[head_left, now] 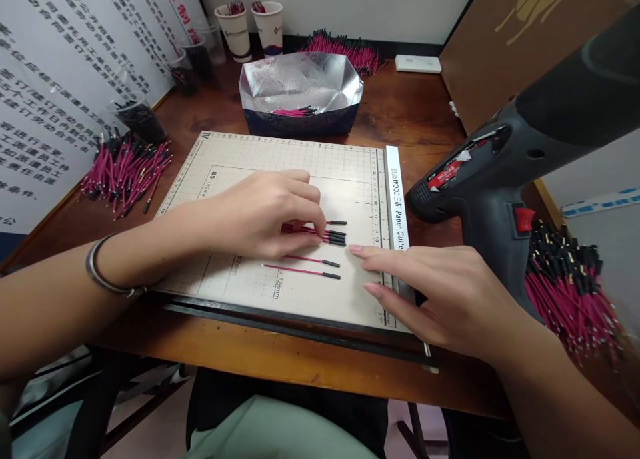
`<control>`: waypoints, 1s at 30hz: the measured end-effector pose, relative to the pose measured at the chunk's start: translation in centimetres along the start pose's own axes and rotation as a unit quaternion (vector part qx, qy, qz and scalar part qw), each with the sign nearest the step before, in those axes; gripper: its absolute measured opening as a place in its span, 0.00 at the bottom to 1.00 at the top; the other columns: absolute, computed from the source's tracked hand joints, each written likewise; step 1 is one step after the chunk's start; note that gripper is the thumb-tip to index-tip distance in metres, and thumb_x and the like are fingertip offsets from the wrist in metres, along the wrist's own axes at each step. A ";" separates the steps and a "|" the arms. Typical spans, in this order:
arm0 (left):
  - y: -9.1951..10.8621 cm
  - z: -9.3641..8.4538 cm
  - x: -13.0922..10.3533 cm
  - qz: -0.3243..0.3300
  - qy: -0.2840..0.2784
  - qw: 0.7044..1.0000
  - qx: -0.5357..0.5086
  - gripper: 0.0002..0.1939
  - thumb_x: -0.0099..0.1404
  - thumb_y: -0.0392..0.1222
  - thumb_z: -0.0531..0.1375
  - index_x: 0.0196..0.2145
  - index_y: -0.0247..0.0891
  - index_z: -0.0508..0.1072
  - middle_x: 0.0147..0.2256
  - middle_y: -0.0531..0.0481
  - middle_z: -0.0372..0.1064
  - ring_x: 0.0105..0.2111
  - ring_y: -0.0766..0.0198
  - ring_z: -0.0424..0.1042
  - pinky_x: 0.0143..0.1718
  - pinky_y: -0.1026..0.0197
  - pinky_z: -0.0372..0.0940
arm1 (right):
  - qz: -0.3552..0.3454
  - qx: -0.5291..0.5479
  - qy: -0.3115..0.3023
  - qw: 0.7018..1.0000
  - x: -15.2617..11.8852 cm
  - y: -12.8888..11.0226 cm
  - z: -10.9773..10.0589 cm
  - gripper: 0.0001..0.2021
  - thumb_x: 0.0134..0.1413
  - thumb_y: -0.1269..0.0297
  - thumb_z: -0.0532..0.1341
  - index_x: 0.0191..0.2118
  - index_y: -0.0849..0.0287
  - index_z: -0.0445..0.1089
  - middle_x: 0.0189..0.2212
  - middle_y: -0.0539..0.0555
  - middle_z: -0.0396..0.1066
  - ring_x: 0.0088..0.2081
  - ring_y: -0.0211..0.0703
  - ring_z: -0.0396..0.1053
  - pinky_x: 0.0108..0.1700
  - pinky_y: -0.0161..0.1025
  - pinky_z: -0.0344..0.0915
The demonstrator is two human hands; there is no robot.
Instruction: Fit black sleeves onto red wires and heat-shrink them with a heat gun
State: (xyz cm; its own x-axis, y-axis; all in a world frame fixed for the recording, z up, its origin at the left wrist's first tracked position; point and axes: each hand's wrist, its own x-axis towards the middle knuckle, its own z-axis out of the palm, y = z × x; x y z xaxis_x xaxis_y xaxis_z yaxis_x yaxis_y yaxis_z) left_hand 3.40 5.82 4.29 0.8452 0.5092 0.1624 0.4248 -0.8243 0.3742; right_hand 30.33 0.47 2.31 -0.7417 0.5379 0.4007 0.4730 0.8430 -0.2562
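My left hand is over the board of a paper cutter, with its fingers curled round a small row of red wires with black sleeved ends. The palm side hides most of their length. Two more wires lie apart on the board, nearer to me, and one black end shows just beyond the row. Close to the sleeved ends, my right hand rests across the cutter's right edge. Its index finger and thumb are stretched out and apart, holding nothing.
Behind the cutter stands a foil-lined box with wires inside. A black heat gun leans in from the right, beside a wire bundle. Another wire pile lies left. Paper cups stand at the back.
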 end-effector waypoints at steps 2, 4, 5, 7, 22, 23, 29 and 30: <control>0.0 0.1 0.1 -0.003 -0.007 1.000 -0.001 0.10 0.70 0.38 0.59 0.36 0.40 0.81 0.31 0.48 0.77 0.31 0.62 0.67 0.34 0.59 0.61 | -0.002 -0.004 -0.005 1.000 0.0 0.0 0.0 0.12 0.66 0.65 0.59 0.48 0.65 0.75 0.41 0.56 0.83 0.33 0.42 0.81 0.32 0.37 0.77; 0.0 0.2 0.1 -0.003 -0.008 1.000 0.001 0.10 0.70 0.38 0.59 0.35 0.39 0.81 0.30 0.48 0.77 0.30 0.62 0.67 0.34 0.59 0.61 | -0.004 -0.008 -0.008 1.000 0.0 0.1 0.0 0.13 0.66 0.63 0.59 0.48 0.65 0.75 0.40 0.57 0.83 0.32 0.42 0.81 0.32 0.38 0.77; 0.1 0.2 0.2 -0.002 -0.006 1.000 0.003 0.10 0.69 0.38 0.59 0.35 0.39 0.81 0.30 0.48 0.77 0.30 0.62 0.67 0.33 0.59 0.61 | -0.005 -0.007 -0.008 1.000 0.0 0.1 0.0 0.13 0.66 0.62 0.59 0.48 0.65 0.75 0.40 0.57 0.83 0.32 0.43 0.81 0.31 0.38 0.77; 0.1 0.2 0.2 0.000 0.001 1.000 0.007 0.09 0.69 0.38 0.59 0.35 0.39 0.81 0.30 0.48 0.77 0.30 0.62 0.66 0.33 0.59 0.61 | -0.007 -0.004 -0.008 1.000 0.0 0.1 -0.1 0.14 0.65 0.61 0.60 0.48 0.65 0.75 0.40 0.57 0.83 0.32 0.43 0.81 0.32 0.39 0.78; 0.0 0.1 0.2 0.022 -0.014 1.000 0.010 0.12 0.71 0.39 0.57 0.34 0.40 0.80 0.29 0.48 0.75 0.29 0.62 0.65 0.33 0.58 0.60 | -0.004 -0.004 -0.007 1.000 -0.2 0.1 0.0 0.11 0.65 0.63 0.61 0.48 0.63 0.74 0.43 0.55 0.83 0.35 0.41 0.81 0.34 0.37 0.78; 0.0 0.1 0.3 0.025 -0.017 0.999 0.013 0.13 0.71 0.39 0.57 0.33 0.40 0.80 0.28 0.48 0.75 0.28 0.62 0.65 0.32 0.58 0.60 | -0.005 -0.004 -0.006 1.000 -0.2 0.1 0.0 0.11 0.65 0.62 0.61 0.48 0.63 0.73 0.43 0.55 0.83 0.35 0.41 0.81 0.34 0.37 0.78; 0.1 0.0 0.3 0.019 -0.040 0.999 0.031 0.15 0.72 0.40 0.56 0.31 0.42 0.80 0.27 0.47 0.73 0.28 0.61 0.65 0.32 0.56 0.60 | -0.008 -0.002 -0.002 1.000 -0.1 0.0 0.0 0.11 0.65 0.63 0.61 0.48 0.63 0.73 0.45 0.54 0.82 0.38 0.40 0.82 0.35 0.37 0.78; 0.2 0.0 0.3 0.019 -0.041 0.998 0.032 0.15 0.72 0.40 0.55 0.31 0.42 0.80 0.28 0.47 0.73 0.28 0.61 0.65 0.32 0.56 0.60 | -0.009 -0.001 -0.002 1.000 -0.1 0.0 0.0 0.10 0.65 0.63 0.61 0.48 0.63 0.73 0.45 0.54 0.82 0.39 0.40 0.82 0.36 0.37 0.78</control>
State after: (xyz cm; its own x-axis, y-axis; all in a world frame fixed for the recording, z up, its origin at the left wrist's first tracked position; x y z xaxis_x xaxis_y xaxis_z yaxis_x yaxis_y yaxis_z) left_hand 3.75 5.86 4.43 0.8833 0.4581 0.0993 0.4101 -0.8579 0.3096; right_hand 30.44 0.41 2.28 -0.7519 0.5228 0.4017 0.4610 0.8525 -0.2467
